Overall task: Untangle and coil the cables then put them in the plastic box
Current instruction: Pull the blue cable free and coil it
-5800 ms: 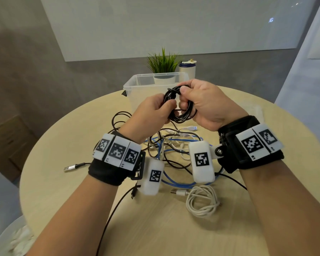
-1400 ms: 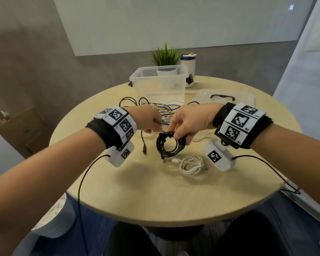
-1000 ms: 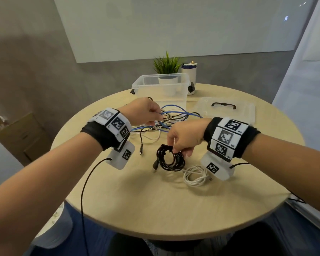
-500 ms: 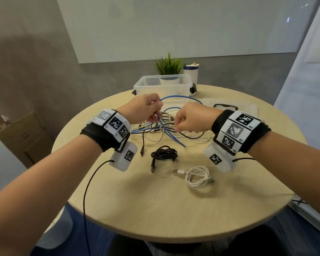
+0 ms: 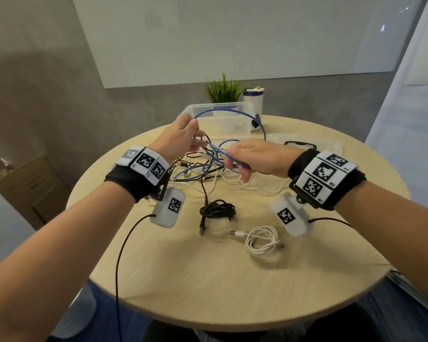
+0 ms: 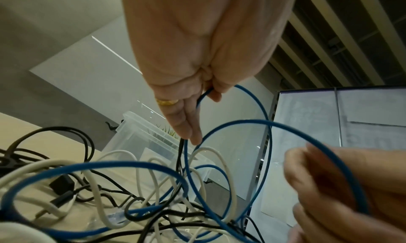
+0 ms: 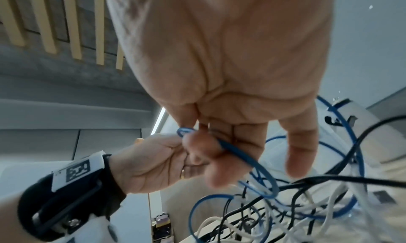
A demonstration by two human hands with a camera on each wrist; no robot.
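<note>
Above a tangle of blue, black and white cables on the round table, my left hand pinches the blue cable and holds a loop of it up in front of the clear plastic box. The right hand pinches the same blue cable between thumb and finger, lower and to the right. In the left wrist view the blue cable arcs from the left hand to the blurred right hand. A coiled black cable and a coiled white cable lie nearer me.
The box's clear lid with a black handle lies flat to the right of the tangle. A potted plant and a white bottle stand behind the box. A cardboard box sits on the floor to the left.
The right hand set the coiled black cable on the table beside the white coil and moved to the tangle. Both hands now lift the blue cable out of it.
</note>
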